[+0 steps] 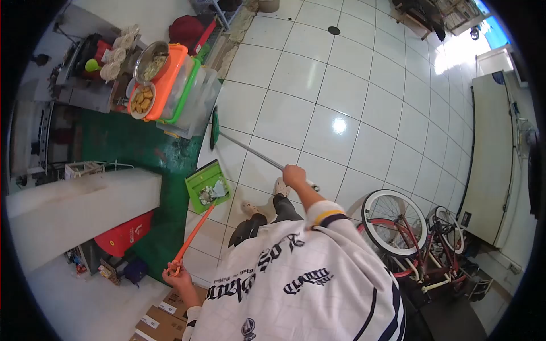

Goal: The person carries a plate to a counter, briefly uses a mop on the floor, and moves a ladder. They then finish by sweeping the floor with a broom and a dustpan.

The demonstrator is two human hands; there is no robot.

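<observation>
My right hand is wrapped round the grey handle of a broom. The broom's green head rests on the white tiles beside the stacked plastic boxes. Lower left, my left hand grips the orange handle of a green dustpan near its top end. The pan sits on the floor in front of my feet, at the border of the green floor. Inside it lies a small heap of whitish scraps, too small to make out.
Stacked plastic boxes at upper left carry a metal pot and a bowl of fried food. A white wall juts in at left. To my right stands a bicycle. Cardboard boxes lie at bottom left.
</observation>
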